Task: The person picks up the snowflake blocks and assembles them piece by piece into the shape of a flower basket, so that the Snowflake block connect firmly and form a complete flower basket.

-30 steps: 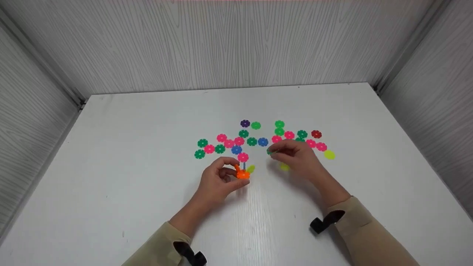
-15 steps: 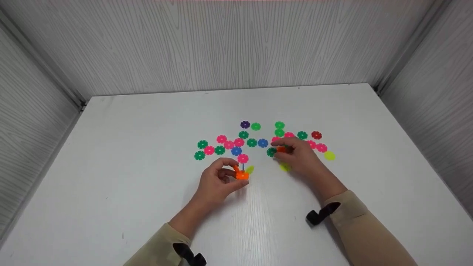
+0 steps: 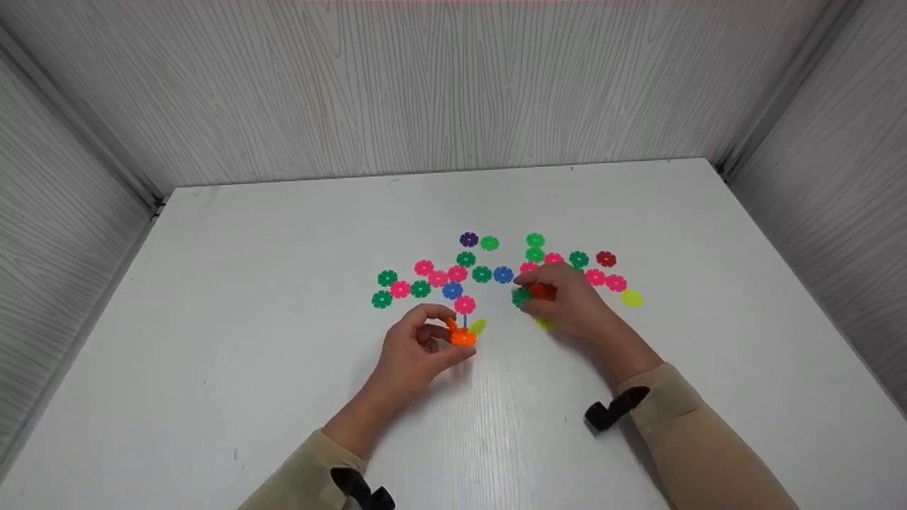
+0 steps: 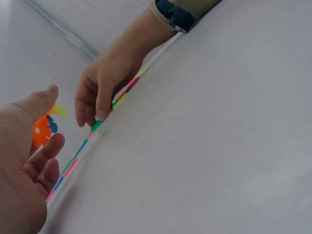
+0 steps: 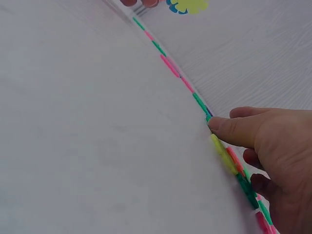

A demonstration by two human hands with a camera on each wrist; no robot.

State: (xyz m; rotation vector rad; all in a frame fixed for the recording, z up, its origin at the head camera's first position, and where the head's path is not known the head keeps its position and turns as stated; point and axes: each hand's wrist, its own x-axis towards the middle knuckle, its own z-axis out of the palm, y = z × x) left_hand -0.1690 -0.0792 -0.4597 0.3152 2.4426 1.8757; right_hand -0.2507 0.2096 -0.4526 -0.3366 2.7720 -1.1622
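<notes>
Orange disc gripped by left hand; right hand pinching green disc

The left arm and right arm reach in from the near side. The left hand has bent fingers and pinches with its thumb sticking out to the right. The right hand is farther away, fingers curled, its back facing up.

My plain tan sleeves
Behind my hands, each cuff carries a black strap with a stubby knob.
</notes>
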